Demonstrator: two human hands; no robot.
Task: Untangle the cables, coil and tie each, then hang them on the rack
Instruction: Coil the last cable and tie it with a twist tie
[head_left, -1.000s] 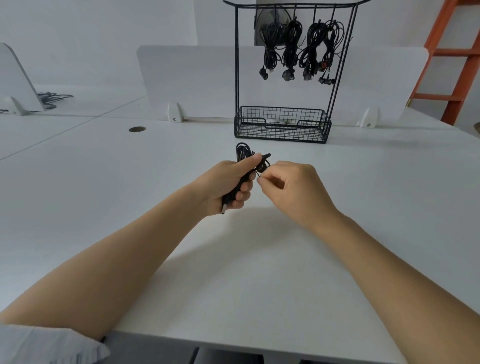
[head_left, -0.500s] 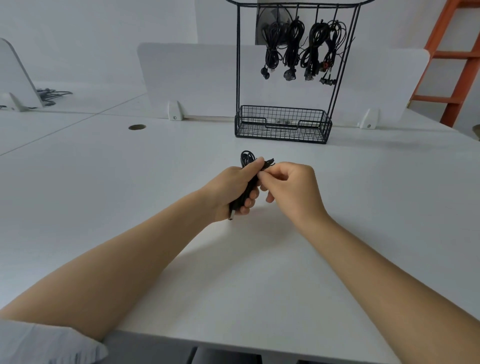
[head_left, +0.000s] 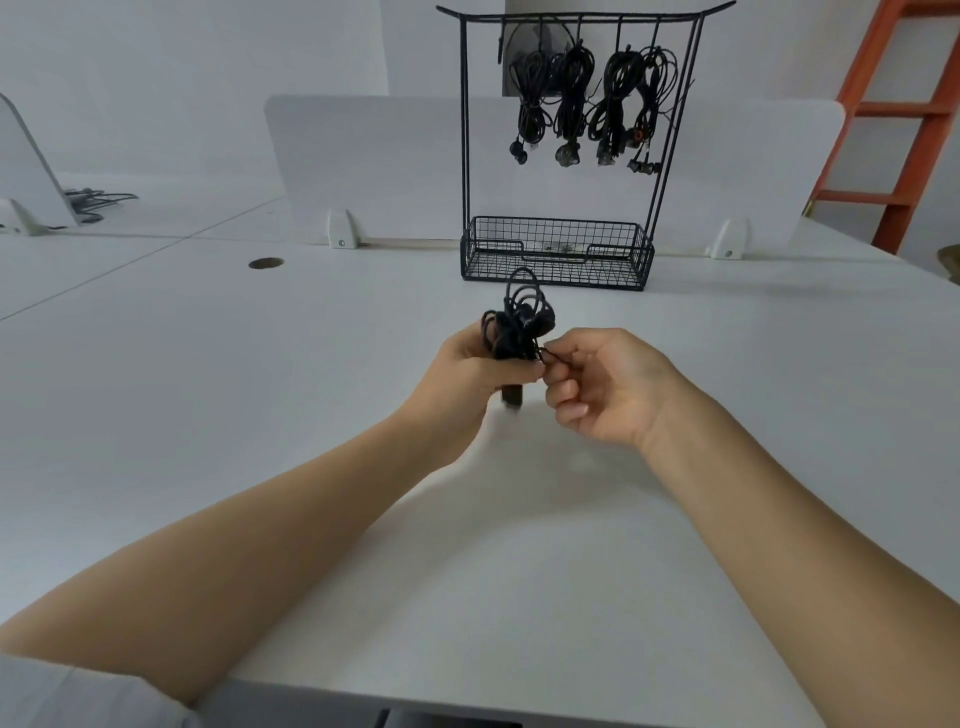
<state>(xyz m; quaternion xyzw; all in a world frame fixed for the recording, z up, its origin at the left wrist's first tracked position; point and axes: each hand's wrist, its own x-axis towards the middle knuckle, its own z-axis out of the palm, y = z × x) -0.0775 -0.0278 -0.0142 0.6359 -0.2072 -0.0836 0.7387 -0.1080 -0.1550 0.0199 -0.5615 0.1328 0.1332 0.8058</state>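
My left hand (head_left: 467, 369) is gripping a coiled black cable (head_left: 514, 322) in its fist, holding it upright above the bench (head_left: 260, 405). The loops are sticking up past my thumb and a plug end is poking out below my fingers. My right hand (head_left: 608, 387) is just beside it, palm turned towards me, pinching a thin strand at the side of the coil between thumb and forefinger while the other fingers are curling in. Both forearms are reaching forward and angling inward, so the hands are meeting in the middle. Further back on the bench the wire rack (head_left: 556, 275) is standing, with four tied cables (head_left: 571, 98) hanging from its top bar.
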